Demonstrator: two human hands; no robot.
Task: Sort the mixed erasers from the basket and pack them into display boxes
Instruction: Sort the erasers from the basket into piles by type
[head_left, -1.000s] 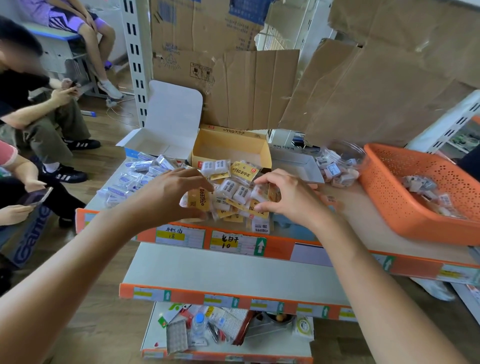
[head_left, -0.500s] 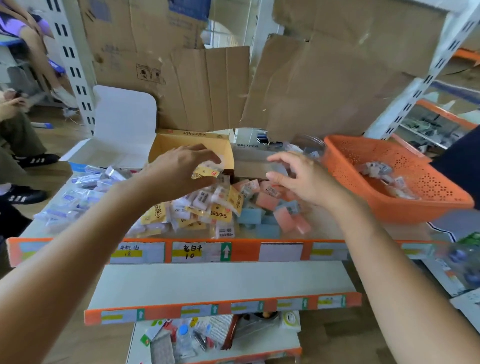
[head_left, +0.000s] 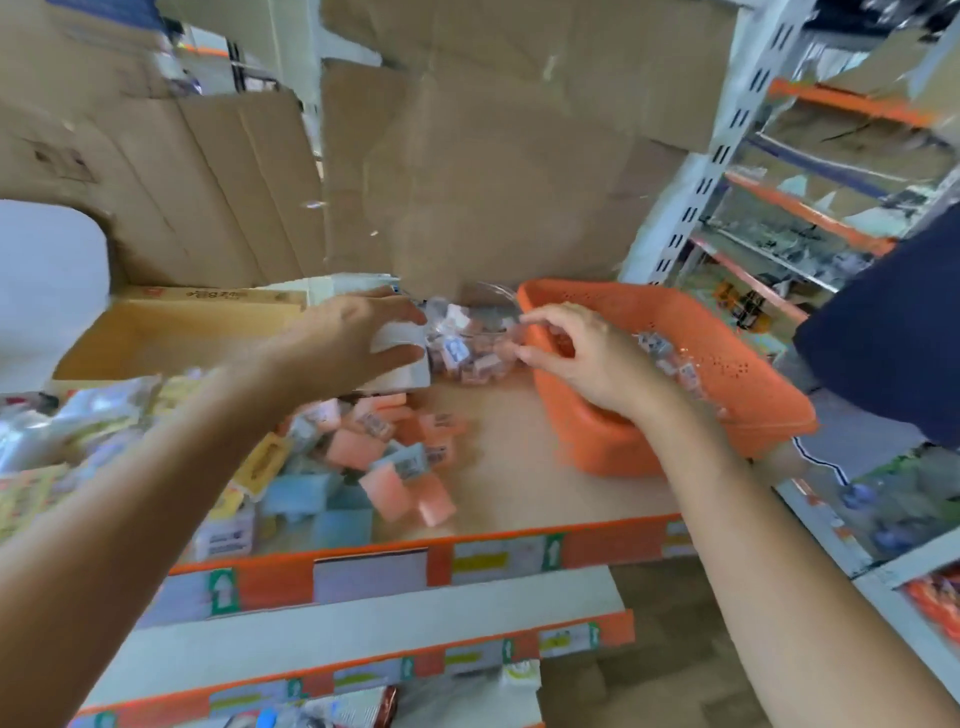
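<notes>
My left hand grips the edge of a small white display box at the back of the shelf top. My right hand curls its fingers over the left rim of the orange basket, thumb on the outside. A few wrapped erasers lie in the basket. A clear container of wrapped erasers sits between my hands. Loose pink and blue erasers are heaped below my left hand. A yellow display box stands open at the left.
Wrapped erasers and yellow packs cover the left of the shelf top. Cardboard sheets stand behind. A white shelving upright rises at the right, and a person in dark blue stands beside the basket. A lower shelf juts out beneath.
The view has swung right. My left hand moved from the eraser pile to the white box and gripped it. My right hand moved right to the basket's rim.
</notes>
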